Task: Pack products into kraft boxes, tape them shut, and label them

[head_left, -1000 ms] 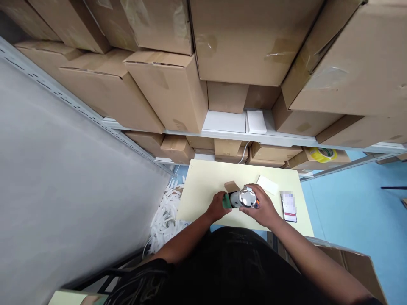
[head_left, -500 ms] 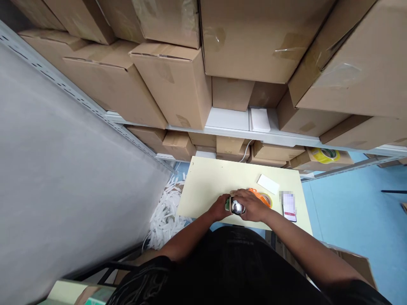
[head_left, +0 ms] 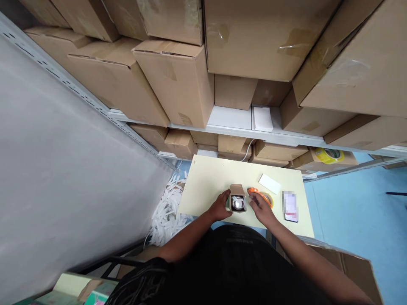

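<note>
A small cardboard box (head_left: 237,190) stands on the table with its top flap up. Inside it sits a shiny silver rounded object (head_left: 238,203), whose kind I cannot make out. My left hand (head_left: 220,206) grips the box from its left side, where a bit of green shows. My right hand (head_left: 261,209) is apart from the box, fingers stretched out at the near edge of an orange tape dispenser (head_left: 254,191). Part of the dispenser and its roll of tape (head_left: 269,199) is covered by that hand; whether the fingertips touch it I cannot tell.
On the cream table (head_left: 206,178) lie a white box (head_left: 269,183) and a phone (head_left: 290,206). Shelves with cardboard boxes (head_left: 178,84) rise behind it, one bearing a yellow tape roll (head_left: 330,155). White paper strips (head_left: 168,212) heap on the floor by the left wall.
My right hand has left the box and moved right to the orange tape dispenser. The flap and the silver object now show more fully. My left hand stays on the box.
</note>
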`<act>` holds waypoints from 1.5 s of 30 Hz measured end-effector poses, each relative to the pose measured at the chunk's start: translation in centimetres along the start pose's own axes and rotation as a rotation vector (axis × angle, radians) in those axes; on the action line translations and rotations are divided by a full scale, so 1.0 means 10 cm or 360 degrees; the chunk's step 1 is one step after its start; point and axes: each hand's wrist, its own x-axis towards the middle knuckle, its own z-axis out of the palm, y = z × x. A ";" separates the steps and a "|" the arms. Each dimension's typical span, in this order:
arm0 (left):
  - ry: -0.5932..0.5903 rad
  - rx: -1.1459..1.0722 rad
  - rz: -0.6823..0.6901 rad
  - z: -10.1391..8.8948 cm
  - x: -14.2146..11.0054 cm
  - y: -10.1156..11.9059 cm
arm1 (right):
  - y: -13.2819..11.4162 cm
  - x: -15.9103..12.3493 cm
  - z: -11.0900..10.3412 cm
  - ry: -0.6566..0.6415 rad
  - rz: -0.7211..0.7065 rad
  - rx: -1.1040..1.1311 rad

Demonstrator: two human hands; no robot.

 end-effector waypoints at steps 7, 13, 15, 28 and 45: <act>-0.0005 -0.0172 -0.0011 -0.19 -0.01 0.41 | 0.07 0.02 0.24 -0.0136 0.0199 0.0239; 0.0141 -0.0058 -0.0267 -0.17 0.13 0.59 | -0.02 0.03 0.33 -0.0096 0.0147 0.0255; 0.0232 -0.0032 -0.0288 -0.15 0.15 0.60 | -0.05 0.01 0.36 -0.0067 0.0144 0.0286; 0.0025 0.0182 0.0330 -0.33 -0.09 0.67 | 0.05 -0.03 0.37 -0.0168 0.0174 0.0504; -0.0013 0.0442 0.0402 -0.33 -0.10 0.57 | 0.09 -0.04 0.33 -0.0210 0.0161 0.0442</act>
